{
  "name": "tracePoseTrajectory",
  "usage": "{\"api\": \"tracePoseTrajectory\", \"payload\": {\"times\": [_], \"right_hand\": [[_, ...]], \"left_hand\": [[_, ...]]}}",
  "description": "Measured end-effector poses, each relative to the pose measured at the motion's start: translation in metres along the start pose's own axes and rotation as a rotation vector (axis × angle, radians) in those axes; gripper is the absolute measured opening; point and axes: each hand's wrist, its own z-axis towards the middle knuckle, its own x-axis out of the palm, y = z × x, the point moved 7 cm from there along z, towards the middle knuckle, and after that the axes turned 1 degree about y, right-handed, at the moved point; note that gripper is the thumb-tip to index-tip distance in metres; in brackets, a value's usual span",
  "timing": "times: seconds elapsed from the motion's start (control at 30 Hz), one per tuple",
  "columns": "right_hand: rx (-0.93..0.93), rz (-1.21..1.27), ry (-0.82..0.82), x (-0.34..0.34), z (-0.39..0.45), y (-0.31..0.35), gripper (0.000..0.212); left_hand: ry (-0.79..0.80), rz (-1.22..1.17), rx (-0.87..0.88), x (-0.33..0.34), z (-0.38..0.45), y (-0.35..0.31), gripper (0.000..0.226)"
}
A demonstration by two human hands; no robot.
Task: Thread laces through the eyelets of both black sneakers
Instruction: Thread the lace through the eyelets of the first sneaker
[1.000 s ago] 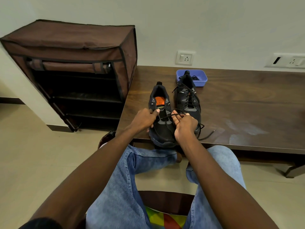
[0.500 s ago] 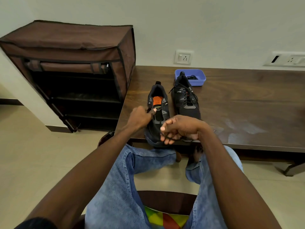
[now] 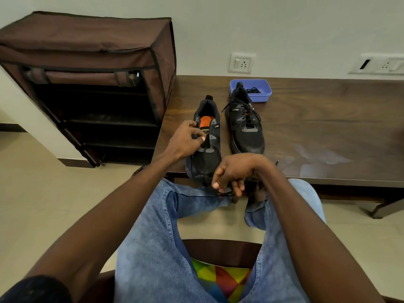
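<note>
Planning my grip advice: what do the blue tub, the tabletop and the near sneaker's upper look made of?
Blue tub: likely plastic, smooth moulded rim, even colour. Tabletop: dark wood or wood-look laminate, visible grain, semi-gloss with pale smears. Near sneaker: seemingly matte black mesh with grey synthetic overlays; its lace looks like woven cord.

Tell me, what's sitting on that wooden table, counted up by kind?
Black sneakers: 2, one half-laced, one laced
Blue plastic tubs: 1
Total: 3
</note>
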Motion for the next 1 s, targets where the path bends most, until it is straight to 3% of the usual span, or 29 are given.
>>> {"api": "tracePoseTrajectory", "payload": {"times": [0.07, 0.1, 0.17, 0.2, 0.23, 0.33, 0.43, 0.5, 0.57, 0.67, 0.73, 0.8, 0.9, 1.0], "right_hand": [[0.009, 0.063, -0.227, -0.023, -0.003, -0.004, 0.011], [0.007, 0.133, -0.432, -0.04, -0.004, -0.009, 0.01], [-0.028, 0.249, -0.922, -0.072, -0.012, -0.017, 0.016], [-0.059, 0.255, -1.084, -0.081, -0.013, -0.016, 0.015], [-0.085, 0.241, -1.132, -0.084, -0.009, -0.013, 0.015], [-0.1, 0.151, -1.007, -0.077, 0.019, 0.002, 0.028], [-0.084, 0.103, -1.032, -0.08, 0.028, 0.007, 0.03], [-0.065, 0.157, -1.04, -0.085, 0.027, 0.004, 0.028], [-0.054, 0.23, -1.027, -0.092, 0.026, -0.002, 0.028], [-0.059, 0.298, -0.981, -0.099, 0.027, -0.007, 0.034], [-0.054, 0.35, -0.922, -0.102, 0.031, -0.008, 0.036], [-0.047, 0.353, -0.88, -0.105, 0.032, -0.005, 0.036], [-0.058, 0.384, -0.828, -0.108, 0.031, 0.001, 0.038], [-0.07, 0.394, -0.793, -0.11, 0.031, 0.003, 0.037]], "left_hand": [[0.077, -0.095, -0.044, 0.001, -0.002, -0.004, 0.012], [0.14, -0.168, -0.073, 0.003, -0.004, -0.005, 0.004], [0.204, -0.228, -0.077, 0.009, -0.007, -0.007, 0.017], [0.198, -0.214, -0.088, 0.01, -0.006, -0.006, 0.015], [0.183, -0.202, -0.086, 0.011, -0.005, -0.007, 0.009], [0.173, -0.169, -0.075, 0.011, -0.003, -0.01, 0.016], [0.206, -0.216, -0.064, 0.007, -0.01, -0.008, 0.011], [0.146, -0.322, -0.115, -0.002, -0.011, 0.003, 0.012], [-0.072, -0.461, -0.266, -0.023, -0.011, 0.029, 0.008], [-0.576, -0.726, -0.563, -0.06, -0.023, 0.077, 0.01], [-0.688, -0.692, -0.624, -0.069, -0.029, 0.089, 0.009], [-0.499, -0.569, -0.485, -0.059, -0.021, 0.071, 0.011], [-0.073, -0.42, -0.185, -0.019, -0.013, 0.015, 0.008], [0.134, -0.108, -0.002, 0.01, -0.006, -0.017, 0.007]]}}
